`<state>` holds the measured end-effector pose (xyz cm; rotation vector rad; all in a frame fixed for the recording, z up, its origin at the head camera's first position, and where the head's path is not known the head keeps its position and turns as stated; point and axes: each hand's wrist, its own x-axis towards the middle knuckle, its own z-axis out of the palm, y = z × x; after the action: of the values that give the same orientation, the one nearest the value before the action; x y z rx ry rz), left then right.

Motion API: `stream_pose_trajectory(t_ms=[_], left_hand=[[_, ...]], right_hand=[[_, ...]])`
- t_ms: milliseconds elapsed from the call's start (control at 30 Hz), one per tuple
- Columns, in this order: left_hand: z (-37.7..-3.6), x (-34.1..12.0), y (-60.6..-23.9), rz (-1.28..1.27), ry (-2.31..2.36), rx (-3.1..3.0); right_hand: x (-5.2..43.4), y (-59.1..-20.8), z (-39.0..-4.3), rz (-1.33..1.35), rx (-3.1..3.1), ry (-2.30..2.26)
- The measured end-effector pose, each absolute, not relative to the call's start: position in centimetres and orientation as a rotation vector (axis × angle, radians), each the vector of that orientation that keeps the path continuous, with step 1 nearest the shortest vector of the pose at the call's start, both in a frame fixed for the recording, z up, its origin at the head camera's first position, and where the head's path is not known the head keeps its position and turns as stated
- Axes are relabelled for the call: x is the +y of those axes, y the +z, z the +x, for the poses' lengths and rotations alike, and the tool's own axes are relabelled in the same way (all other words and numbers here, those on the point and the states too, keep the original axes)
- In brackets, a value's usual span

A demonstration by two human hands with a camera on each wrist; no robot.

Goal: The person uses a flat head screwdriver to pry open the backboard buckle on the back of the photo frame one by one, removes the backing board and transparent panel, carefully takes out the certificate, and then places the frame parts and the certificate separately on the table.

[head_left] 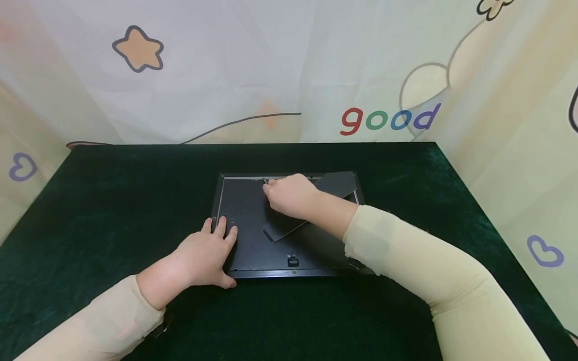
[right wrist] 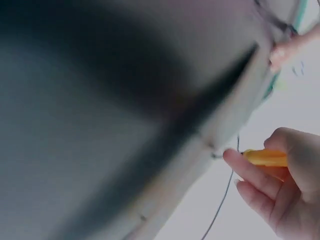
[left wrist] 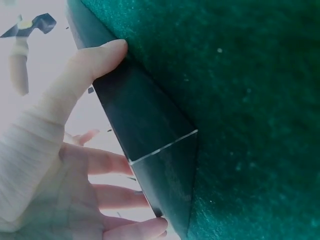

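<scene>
Cream left sleeve [head_left: 106, 321] lies nearest; the left hand [head_left: 203, 255] spreads straight fingers on a dark, flat rectangular frame [head_left: 246, 205], long axis left-to-right on the velvety green table [head_left: 135, 195]. At its far edge, the right hand [head_left: 291, 194] grips a yellow-orange tool [right wrist: 267, 158], forearm crossing the slanting stand [head_left: 340, 183].

Against my left hand [head_left: 203, 256] a black rectangular picture frame [head_left: 248, 200] lies flat, back up; my right hand [head_left: 291, 195] grips a slim yellow-handled tool [right wrist: 267, 158].

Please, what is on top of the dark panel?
A grey flap, a small black clip and, partly, the left hand. Whatever the flap and right hand cover cannot be seen.
</scene>
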<state>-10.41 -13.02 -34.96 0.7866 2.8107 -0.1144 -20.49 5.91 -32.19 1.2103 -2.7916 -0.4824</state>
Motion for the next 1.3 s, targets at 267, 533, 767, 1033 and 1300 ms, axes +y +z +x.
stream_pose_trajectory(t_ms=[267,533,767,1033,1300], left_hand=[[-10.5,-13.0,-34.9,0.792,-0.104,2.800],[-10.6,-13.1,-34.8,0.787,-0.111,2.808],[-10.5,-13.0,-34.8,0.804,-0.123,2.818],[-10.3,-13.1,-34.7,0.800,-0.110,2.819],[-10.2,-13.1,-35.0,0.787,-0.120,2.820]], right_hand=[[6.0,-29.2,-23.8,1.083,-3.135,0.087],[6.1,-27.8,-25.7,0.922,-3.258,0.381],[6.6,-27.5,-26.8,0.703,-3.322,0.586],[6.3,-28.7,-26.8,0.523,-3.192,0.687],[6.9,-29.4,-26.9,0.557,-3.160,0.957]])
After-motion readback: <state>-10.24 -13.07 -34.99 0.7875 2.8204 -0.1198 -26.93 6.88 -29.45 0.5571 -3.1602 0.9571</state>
